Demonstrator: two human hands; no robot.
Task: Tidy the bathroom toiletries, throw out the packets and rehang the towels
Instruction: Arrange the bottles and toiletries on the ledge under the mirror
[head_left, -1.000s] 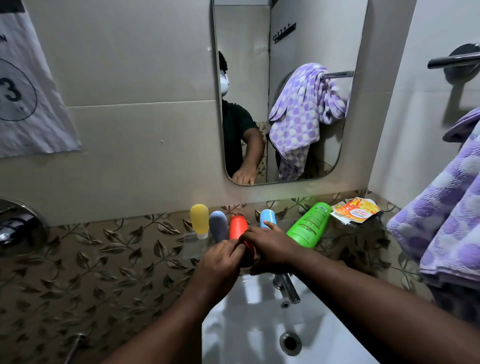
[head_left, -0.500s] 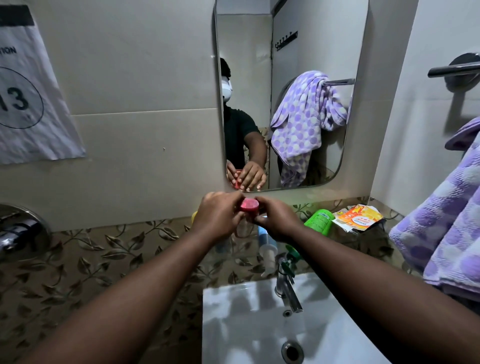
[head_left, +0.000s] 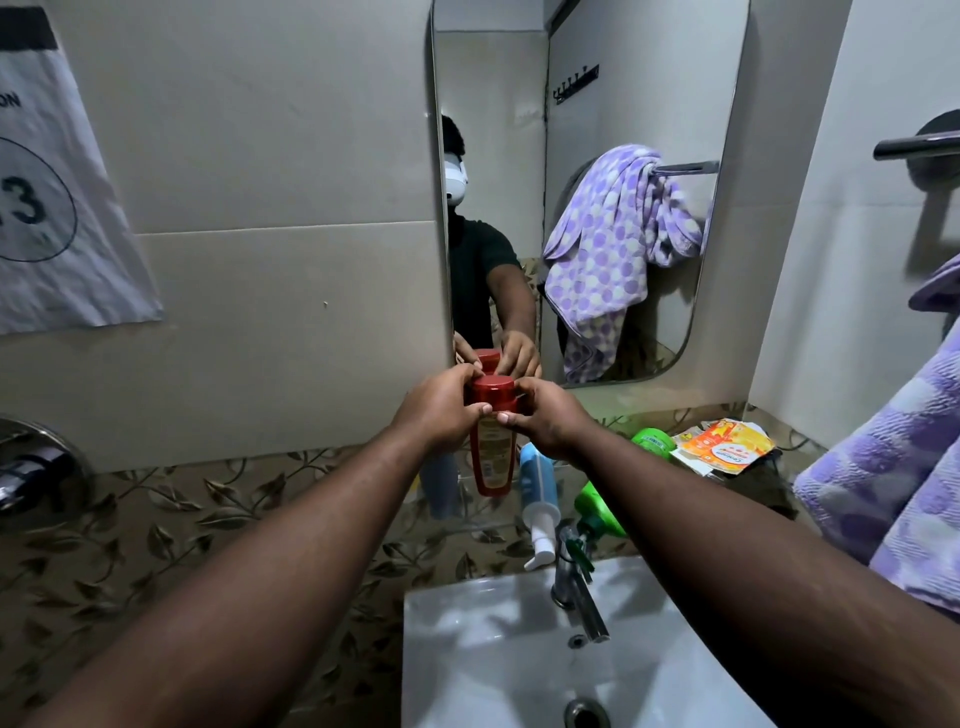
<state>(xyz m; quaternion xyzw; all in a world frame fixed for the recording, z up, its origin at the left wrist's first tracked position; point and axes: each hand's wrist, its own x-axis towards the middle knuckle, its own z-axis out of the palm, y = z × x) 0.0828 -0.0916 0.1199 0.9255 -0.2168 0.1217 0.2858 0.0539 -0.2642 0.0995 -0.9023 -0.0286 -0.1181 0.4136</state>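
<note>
both hands, left hand (head_left: 441, 410) + right hand (head_left: 545, 415), clamped on red bottle (head_left: 492, 447) above shelf (head_left: 483, 519); packets (head_left: 724, 452) at shelf's right end

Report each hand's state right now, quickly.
Left hand: closed on the red bottle, near its cap.
Right hand: closed on the same red bottle, opposite side.

Dim, flat indoor light with a cool grey cast. Soft shadow below the towel rail (head_left: 917, 146) on the right wall. Pale sheen on the white sink (head_left: 467, 649) and a glint on the chrome tap (head_left: 582, 597). Dark forearms nearly without detail. Strong wide-angle bending of the mirror (head_left: 587, 197) edges and walls. Slight softness at the frame borders, notably the wall poster (head_left: 57, 208).
</note>
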